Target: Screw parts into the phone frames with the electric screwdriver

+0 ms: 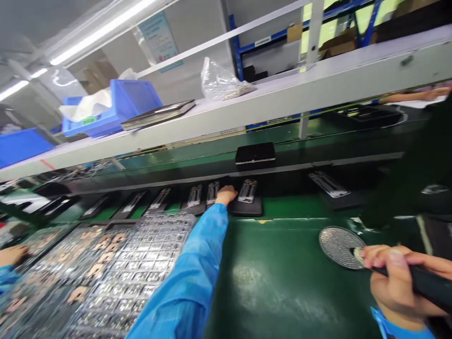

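Observation:
My left hand reaches forward in its blue sleeve, its fingers closed at the left edge of a black tray; the fingertips are partly hidden. On that tray lies a silver phone-sized metal frame. Similar metal frames on dark trays sit just left of the hand. Low at the right, my right hand is wrapped round a black-handled screwdriver. Its tip points at a round silver dimpled plate on the green bench.
Clear plastic parts trays cover the bench's left side. Another person's hand is at the far left edge. A pale shelf crosses above, bearing a blue bin and a plastic bag. A black box stands behind the line.

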Available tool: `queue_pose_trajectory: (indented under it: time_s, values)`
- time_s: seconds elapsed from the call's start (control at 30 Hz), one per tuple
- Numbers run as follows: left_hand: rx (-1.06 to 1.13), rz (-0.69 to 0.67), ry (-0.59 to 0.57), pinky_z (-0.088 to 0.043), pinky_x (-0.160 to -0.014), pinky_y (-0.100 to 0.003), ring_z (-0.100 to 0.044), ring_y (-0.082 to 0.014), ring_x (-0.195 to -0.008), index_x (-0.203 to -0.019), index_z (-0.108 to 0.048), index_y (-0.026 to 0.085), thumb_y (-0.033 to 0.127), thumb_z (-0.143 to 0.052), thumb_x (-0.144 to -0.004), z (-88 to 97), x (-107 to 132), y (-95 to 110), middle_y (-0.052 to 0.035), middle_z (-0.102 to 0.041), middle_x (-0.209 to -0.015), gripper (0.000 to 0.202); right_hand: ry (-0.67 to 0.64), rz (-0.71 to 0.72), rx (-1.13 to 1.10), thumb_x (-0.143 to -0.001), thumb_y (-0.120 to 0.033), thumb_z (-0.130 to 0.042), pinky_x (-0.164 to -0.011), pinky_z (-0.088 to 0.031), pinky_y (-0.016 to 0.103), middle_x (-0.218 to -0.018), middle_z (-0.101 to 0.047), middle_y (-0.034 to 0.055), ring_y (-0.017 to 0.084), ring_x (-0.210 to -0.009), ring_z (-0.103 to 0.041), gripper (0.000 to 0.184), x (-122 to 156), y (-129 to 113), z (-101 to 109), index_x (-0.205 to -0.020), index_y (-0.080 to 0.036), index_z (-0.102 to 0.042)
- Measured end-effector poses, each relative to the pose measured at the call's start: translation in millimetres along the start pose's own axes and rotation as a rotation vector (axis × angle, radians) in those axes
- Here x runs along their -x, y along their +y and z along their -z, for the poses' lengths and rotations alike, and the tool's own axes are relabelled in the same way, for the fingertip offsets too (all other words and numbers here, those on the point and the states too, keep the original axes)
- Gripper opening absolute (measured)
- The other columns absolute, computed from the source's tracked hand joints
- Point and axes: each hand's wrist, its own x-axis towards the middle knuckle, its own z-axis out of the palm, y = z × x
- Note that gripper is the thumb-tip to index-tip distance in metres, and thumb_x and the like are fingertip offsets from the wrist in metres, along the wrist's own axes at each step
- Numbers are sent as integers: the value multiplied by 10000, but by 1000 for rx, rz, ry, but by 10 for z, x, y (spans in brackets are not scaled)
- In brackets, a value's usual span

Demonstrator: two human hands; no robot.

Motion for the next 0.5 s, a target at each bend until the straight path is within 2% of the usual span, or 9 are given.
queue_pose_trajectory:
  time_s: [0.1,0.2,0.27,0.37,0.43,0.5]
  values:
    - [-22,-32,18,-743,-1157,-558,-817,-331,-1375,-1590,-771,206,472,-875,-1199,64,-115,45,-148,-781,-1598,484,-86,15,65,-929,-474,-1051,-511,-645,392,-624,-659,-91,168,-446,-575,471,-4,-127,-188,-940,-277,-623]
    - [-18,-90,50,-748,-1143,-547,-823,-324,-1356,-1580,-775,203,471,-873,-1200,10,-209,386,-145,-788,-1582,475,-115,12,86,-1000,-447,-1000,-544,-632,370,-637,-630,-101,157,-473,-577,429,12,-144,-200,-966,-276,-609]
    - [-10,-139,97,-747,-1148,-551,-822,-327,-1358,-1584,-773,196,473,-874,-1199,-80,-213,753,-152,-786,-1585,485,-124,22,98,-1022,-430,-984,-570,-625,359,-655,-629,-99,151,-494,-580,404,21,-130,-179,-980,-272,-614]
    - [15,-282,194,-714,-1213,-604,-791,-358,-1437,-1624,-751,189,483,-862,-1203,-294,-93,1460,-171,-751,-1651,525,-122,39,109,-1052,-413,-955,-594,-622,353,-674,-628,-94,150,-514,-586,370,20,-113,-183,-988,-271,-619]
    - [46,-470,215,-670,-1284,-568,-752,-352,-1509,-1620,-757,213,482,-789,-1242,-477,64,1976,-167,-738,-1670,464,-115,37,113,-1071,-398,-930,-594,-617,348,-679,-623,-94,148,-515,-582,346,10,-108,-209,-994,-273,-617]
    - [76,-681,183,-646,-1307,-471,-725,-323,-1546,-1594,-775,261,490,-769,-1247,-662,242,2456,-147,-747,-1648,416,-109,36,117,-1089,-382,-906,-583,-609,336,-678,-613,-98,143,-507,-574,325,-9,-102,-233,-998,-274,-613]
